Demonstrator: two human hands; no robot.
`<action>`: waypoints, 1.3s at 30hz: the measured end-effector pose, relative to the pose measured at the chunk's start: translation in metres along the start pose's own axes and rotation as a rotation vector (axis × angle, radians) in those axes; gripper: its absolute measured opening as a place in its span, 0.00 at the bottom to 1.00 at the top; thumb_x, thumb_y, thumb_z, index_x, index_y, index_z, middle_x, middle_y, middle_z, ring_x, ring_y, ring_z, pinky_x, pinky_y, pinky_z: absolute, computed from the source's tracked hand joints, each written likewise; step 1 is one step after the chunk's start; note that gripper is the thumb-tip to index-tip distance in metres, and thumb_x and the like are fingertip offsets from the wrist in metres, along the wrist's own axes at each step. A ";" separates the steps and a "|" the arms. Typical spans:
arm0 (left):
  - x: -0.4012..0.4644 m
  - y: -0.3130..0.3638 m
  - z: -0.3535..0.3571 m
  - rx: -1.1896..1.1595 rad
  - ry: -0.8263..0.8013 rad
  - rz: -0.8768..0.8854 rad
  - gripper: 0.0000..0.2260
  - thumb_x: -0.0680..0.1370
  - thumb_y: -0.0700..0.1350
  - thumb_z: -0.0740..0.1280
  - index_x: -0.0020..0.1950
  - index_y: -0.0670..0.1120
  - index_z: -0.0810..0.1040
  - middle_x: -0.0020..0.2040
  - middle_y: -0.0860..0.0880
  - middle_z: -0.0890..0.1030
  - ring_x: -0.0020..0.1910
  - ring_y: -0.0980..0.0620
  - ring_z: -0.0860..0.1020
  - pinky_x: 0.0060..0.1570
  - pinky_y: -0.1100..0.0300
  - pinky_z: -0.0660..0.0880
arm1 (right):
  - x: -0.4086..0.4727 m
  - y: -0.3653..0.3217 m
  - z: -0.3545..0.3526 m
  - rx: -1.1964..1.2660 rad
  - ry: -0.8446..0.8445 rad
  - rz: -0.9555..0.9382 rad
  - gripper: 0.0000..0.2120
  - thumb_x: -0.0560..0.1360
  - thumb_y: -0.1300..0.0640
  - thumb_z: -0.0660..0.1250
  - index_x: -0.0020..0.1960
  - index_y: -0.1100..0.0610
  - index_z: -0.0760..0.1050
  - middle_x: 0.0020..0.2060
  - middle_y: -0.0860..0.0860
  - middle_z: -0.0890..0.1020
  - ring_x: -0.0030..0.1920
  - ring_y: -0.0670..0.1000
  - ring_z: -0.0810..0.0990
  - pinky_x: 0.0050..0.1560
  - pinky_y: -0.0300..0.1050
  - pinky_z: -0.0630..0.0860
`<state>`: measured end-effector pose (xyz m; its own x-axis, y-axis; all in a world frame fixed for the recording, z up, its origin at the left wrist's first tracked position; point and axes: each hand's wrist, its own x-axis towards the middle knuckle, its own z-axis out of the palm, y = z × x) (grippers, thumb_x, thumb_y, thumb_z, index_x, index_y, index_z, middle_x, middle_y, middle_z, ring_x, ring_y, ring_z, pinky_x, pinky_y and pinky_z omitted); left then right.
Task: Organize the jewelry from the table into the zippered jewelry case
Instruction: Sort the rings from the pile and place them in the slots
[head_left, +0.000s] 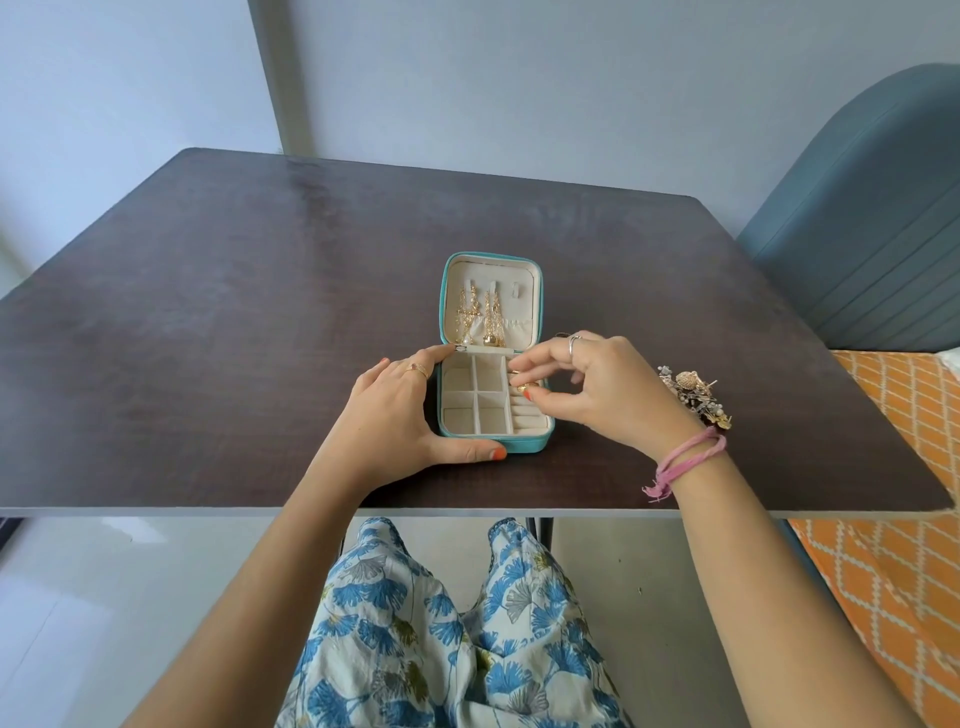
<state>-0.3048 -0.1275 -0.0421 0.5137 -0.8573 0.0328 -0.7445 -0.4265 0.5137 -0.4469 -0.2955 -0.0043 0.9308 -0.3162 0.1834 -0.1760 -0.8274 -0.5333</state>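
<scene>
A teal zippered jewelry case (524, 445) lies open on the dark table (234, 312), its cream lid (519, 275) tilted back. Gold necklaces (480, 319) hang from hooks in the lid. The base has several empty square compartments and ring rolls on the right. My left hand (402, 410) rests flat against the case's left side, thumb along its front. My right hand (587, 387) hovers over the ring rolls, its fingertips pinching a small gold piece (522, 387). A pile of gold and silver jewelry (696, 395) lies on the table, just right of my right wrist.
A blue-grey chair back (872, 218) stands at the table's right. An orange patterned cloth (893, 519) lies below it on the right. The table's front edge runs just above my lap, which is covered by blue floral fabric (441, 634).
</scene>
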 end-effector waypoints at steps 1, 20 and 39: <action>0.000 0.000 0.000 -0.001 -0.004 -0.003 0.51 0.58 0.76 0.63 0.75 0.52 0.58 0.69 0.54 0.71 0.67 0.53 0.69 0.72 0.52 0.56 | 0.000 0.001 0.000 -0.014 0.008 -0.004 0.11 0.74 0.57 0.70 0.56 0.50 0.81 0.46 0.40 0.85 0.43 0.33 0.74 0.43 0.26 0.66; 0.001 0.001 -0.001 0.002 -0.017 -0.011 0.52 0.57 0.76 0.63 0.75 0.53 0.57 0.70 0.54 0.71 0.67 0.52 0.69 0.73 0.50 0.57 | 0.000 -0.001 -0.003 0.385 -0.034 0.278 0.11 0.74 0.60 0.72 0.55 0.50 0.79 0.42 0.44 0.86 0.48 0.40 0.83 0.57 0.38 0.75; 0.001 -0.001 0.000 0.008 -0.015 -0.004 0.52 0.57 0.77 0.63 0.75 0.53 0.58 0.69 0.54 0.71 0.67 0.52 0.70 0.73 0.50 0.57 | 0.008 -0.011 0.007 0.415 0.073 0.501 0.12 0.68 0.60 0.77 0.47 0.52 0.77 0.39 0.48 0.86 0.45 0.47 0.84 0.52 0.46 0.78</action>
<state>-0.3035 -0.1283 -0.0423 0.5107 -0.8596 0.0178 -0.7455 -0.4324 0.5072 -0.4356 -0.2858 -0.0026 0.7416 -0.6596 -0.1224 -0.4309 -0.3285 -0.8405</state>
